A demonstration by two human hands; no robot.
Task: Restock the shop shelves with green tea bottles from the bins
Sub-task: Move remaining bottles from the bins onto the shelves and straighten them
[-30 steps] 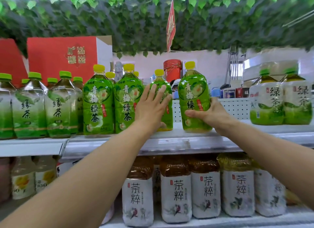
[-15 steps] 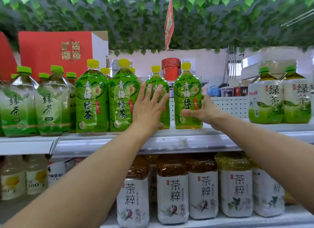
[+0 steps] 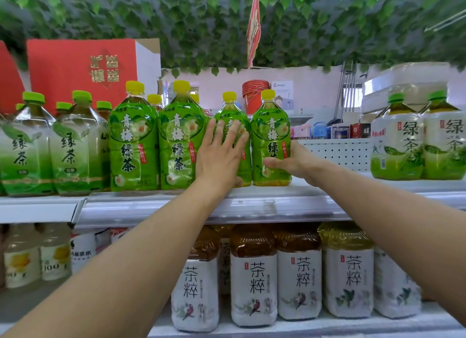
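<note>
Green tea bottles with yellow caps and bright green labels stand in a row on the upper shelf (image 3: 252, 206). My left hand (image 3: 222, 153) lies flat, fingers straight, against the front of the third bottle (image 3: 228, 110). My right hand (image 3: 292, 161) grips the lower right side of the fourth bottle (image 3: 269, 141), which stands upright on the shelf next to the third. Two more bottles of the same kind (image 3: 133, 141) (image 3: 180, 141) stand to the left, with others behind them.
Pale green tea bottles with green caps stand at the far left (image 3: 70, 148) and far right (image 3: 396, 146) of the upper shelf. A bare gap of shelf lies right of my right hand. Brown tea bottles (image 3: 252, 274) fill the lower shelf. A red box (image 3: 80, 68) stands behind.
The fourth bottle has moved left and back, closing up beside the third. My left hand stays flat on the third bottle. The camera view shifted slightly right.
</note>
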